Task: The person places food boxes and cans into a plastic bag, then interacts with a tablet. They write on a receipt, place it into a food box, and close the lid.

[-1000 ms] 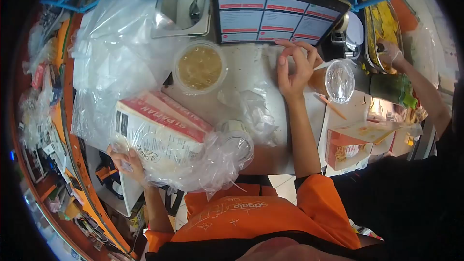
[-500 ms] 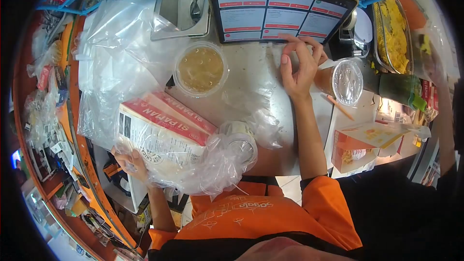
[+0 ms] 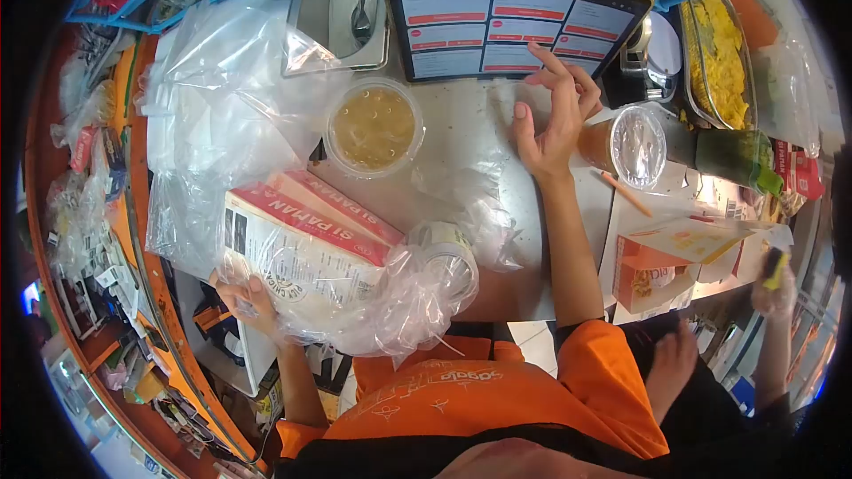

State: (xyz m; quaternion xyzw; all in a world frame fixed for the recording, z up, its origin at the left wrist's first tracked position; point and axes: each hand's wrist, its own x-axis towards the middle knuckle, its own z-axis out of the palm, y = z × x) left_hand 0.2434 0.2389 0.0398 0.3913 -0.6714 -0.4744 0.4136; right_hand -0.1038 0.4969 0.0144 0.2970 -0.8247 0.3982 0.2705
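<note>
My left hand grips the lower left corner of a clear plastic bag. Inside the bag lie red-and-white SI PAMAN boxes and a round clear-lidded tub. Part of that hand is behind the plastic. In front of the tablet, my right hand is raised, its index fingertip at the screen and its fingers apart, holding nothing. To its right sits a lidded plastic cup of brownish drink. A round container of yellowish liquid stands between the bag and the tablet.
Clear bags are stacked at left, beside a metal tray with a spoon. On the right are a pencil, an opened food carton and a tray of yellow food. Another person's hand holds a dark-and-yellow object.
My right index finger has stretched up onto the tablet screen, whose list has shifted. The left hand and bag barely moved. At right, another person's hands have come lower into view.
</note>
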